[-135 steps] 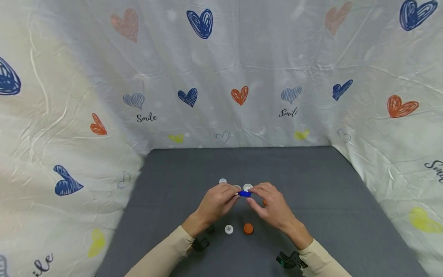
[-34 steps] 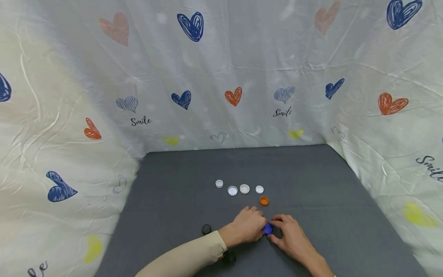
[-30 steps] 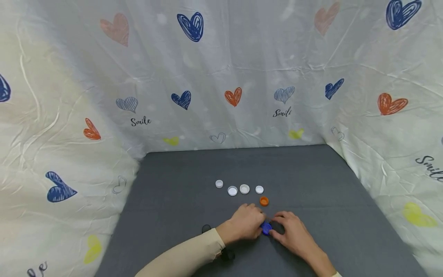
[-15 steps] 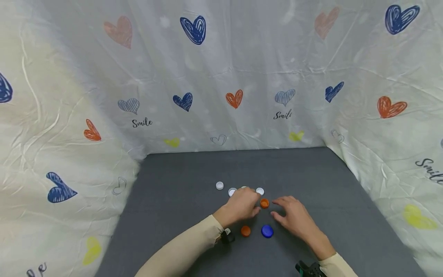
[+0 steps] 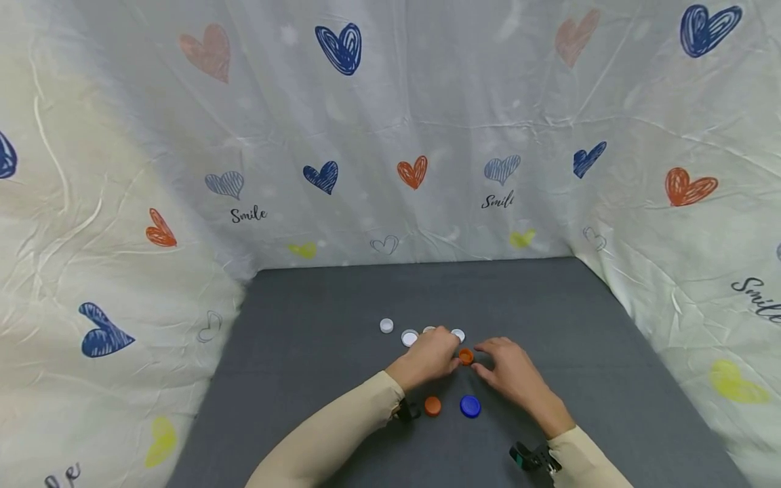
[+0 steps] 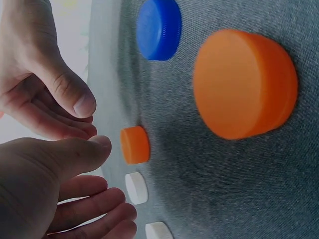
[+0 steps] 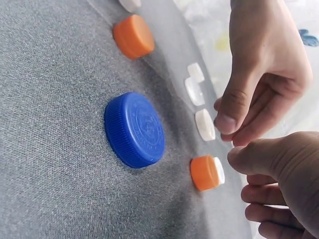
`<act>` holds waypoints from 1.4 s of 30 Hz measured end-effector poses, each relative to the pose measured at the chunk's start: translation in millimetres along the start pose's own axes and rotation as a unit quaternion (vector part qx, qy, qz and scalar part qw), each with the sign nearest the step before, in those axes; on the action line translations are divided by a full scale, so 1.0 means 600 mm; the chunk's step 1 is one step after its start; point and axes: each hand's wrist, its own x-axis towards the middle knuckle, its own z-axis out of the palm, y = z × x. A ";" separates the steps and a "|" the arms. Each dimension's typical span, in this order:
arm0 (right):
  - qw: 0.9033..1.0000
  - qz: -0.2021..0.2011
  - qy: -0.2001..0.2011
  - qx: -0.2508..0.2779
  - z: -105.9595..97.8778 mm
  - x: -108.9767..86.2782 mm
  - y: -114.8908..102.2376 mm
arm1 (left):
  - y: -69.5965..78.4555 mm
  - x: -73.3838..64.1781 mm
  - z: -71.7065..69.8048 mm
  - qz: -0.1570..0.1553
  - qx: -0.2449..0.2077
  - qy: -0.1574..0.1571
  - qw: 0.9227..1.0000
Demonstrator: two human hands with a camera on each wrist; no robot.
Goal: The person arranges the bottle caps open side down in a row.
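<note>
An orange bottle cap (image 5: 466,356) lies open side up between my two hands in the head view. My left hand (image 5: 430,356) is at its left, fingers loosely bent and holding nothing. From the right comes my right hand (image 5: 512,371), thumb and fingers spread apart near the cap's edge; touch cannot be made out. Nearer the body, a blue bottle cap (image 5: 470,407) lies top up beside a second orange cap (image 5: 432,406). In the right wrist view the blue cap (image 7: 134,129) shows a ribbed side.
Behind the hands, several white caps lie in a loose row: one at far left (image 5: 386,325), one nearer (image 5: 409,337), one by the left fingers (image 5: 457,335). A grey cloth (image 5: 317,305) covers the table, and a heart-patterned curtain (image 5: 366,122) hangs around it.
The blue cap, held between both hands earlier, was carried nearer the body and let go beside the orange cap. Both hands then moved away from the body to the upturned orange cap.
</note>
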 end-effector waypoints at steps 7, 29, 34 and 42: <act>1.000 0.001 -0.007 -0.008 0.013 0.011 0.004 | 0.000 0.010 0.015 -0.015 0.009 -0.030 0.999; 0.999 0.020 -0.028 -0.003 0.048 0.017 0.020 | 0.009 0.030 0.038 -0.022 0.016 -0.042 0.999; 0.999 0.023 -0.022 -0.002 0.049 0.018 0.019 | 0.010 0.030 0.039 -0.026 0.019 -0.047 0.998; 1.000 0.019 -0.022 -0.011 0.041 0.014 0.012 | 0.010 0.022 0.033 -0.024 0.024 -0.034 0.999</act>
